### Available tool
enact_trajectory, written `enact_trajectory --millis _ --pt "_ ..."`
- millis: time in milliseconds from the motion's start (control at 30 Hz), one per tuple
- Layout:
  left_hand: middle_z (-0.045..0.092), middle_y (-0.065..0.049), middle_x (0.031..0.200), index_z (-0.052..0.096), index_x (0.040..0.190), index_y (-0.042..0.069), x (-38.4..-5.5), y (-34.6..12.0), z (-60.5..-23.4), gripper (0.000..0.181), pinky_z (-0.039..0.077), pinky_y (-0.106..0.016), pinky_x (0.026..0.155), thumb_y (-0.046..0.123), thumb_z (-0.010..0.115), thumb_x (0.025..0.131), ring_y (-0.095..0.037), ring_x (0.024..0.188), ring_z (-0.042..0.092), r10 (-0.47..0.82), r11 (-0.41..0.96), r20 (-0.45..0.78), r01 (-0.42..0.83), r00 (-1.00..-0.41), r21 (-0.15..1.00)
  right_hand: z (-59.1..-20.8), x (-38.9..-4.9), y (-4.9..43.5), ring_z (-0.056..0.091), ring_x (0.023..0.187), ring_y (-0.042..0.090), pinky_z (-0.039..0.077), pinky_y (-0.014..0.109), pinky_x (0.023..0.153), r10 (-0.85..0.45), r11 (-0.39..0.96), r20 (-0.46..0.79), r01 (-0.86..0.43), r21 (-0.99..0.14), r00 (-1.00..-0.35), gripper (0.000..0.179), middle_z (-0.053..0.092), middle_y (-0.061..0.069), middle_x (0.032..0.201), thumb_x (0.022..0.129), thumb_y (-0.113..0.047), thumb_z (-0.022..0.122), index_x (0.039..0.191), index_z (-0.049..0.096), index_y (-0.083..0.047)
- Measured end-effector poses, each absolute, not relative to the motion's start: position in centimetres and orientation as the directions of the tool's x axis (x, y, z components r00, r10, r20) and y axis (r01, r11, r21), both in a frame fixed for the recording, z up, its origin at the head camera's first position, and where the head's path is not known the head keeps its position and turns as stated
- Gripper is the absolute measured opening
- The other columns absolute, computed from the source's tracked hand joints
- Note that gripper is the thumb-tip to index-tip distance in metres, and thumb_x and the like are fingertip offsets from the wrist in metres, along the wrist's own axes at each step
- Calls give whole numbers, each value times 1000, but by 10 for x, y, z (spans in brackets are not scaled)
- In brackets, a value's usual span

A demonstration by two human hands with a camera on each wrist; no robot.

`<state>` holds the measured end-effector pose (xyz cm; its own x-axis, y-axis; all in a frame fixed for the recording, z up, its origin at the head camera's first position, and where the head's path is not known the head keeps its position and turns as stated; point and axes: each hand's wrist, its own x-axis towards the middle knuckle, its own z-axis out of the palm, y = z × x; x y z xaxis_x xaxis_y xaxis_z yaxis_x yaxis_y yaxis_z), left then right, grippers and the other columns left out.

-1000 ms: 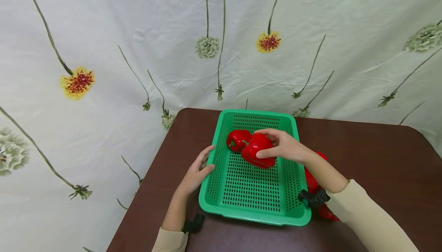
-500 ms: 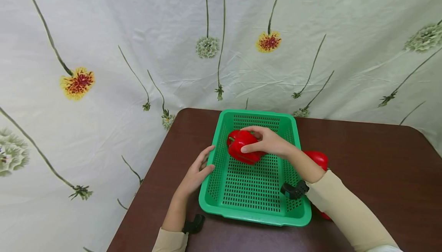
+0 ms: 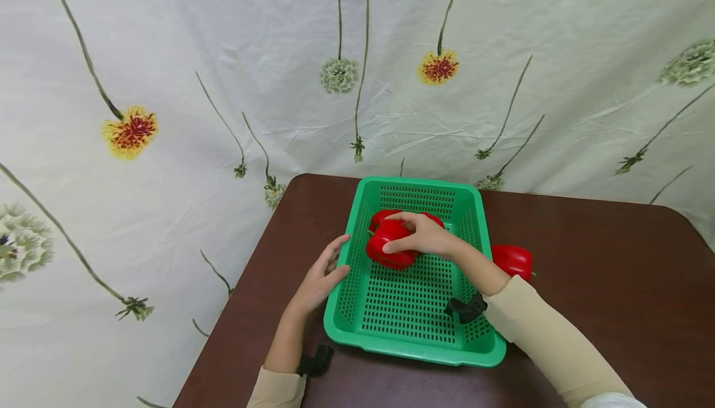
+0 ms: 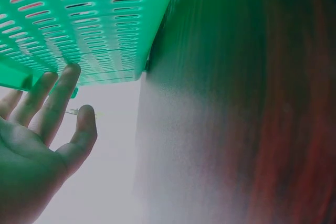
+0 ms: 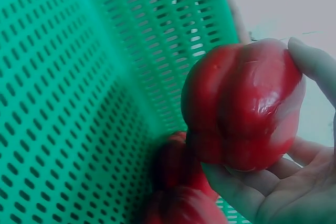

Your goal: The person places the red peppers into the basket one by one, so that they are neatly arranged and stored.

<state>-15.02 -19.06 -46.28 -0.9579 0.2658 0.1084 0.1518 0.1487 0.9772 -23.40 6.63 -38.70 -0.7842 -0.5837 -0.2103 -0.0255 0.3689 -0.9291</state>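
Both arms extend forward over the brown table [image 3: 603, 259], whose far edge meets a white flowered cloth [image 3: 223, 29]. The right forearm, in a pale sleeve [image 3: 550, 336], passes over the right rim of a green basket [image 3: 413, 352] and slants leftward into it. The right hand [image 3: 424, 234] bends down at the wrist, its thumb on the near side of the held pepper [image 3: 386, 253] and its fingers [image 5: 236, 195] around the opposite side. These fingers stand spread to the width of the fruit and curl firmly about it. The held pepper is red and lies within the basket's walls, left of its middle; whether it touches the bottom cannot be told.

The left hand [image 3: 315, 281] is beside the basket's left wall, the forearm slanting up from the lower edge of the head view. Its fingers are loosely extended and parted, grasping nothing, with fingertips at the rim.

Inside the basket, a back-left pepper [image 3: 382, 216] and a back-right pepper [image 3: 434, 219] are partly hidden by the right hand and its load. An outer pepper [image 3: 512, 260], also red, lies on the table just beside the basket's right wall.
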Motion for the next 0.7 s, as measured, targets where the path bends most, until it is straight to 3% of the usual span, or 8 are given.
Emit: enact_trajectory --millis 700 --pt "22 -11 159 29 154 18 -151 -191 -465 57 19 -57 113 16 53 101 -31 145 21 263 126 117 155 -958 980 -413 -228 49 54 108 27 56 38 77 -550 568 -231 -156 -808 -803 73 59 8 121 77 -34 82 138 51 -8"
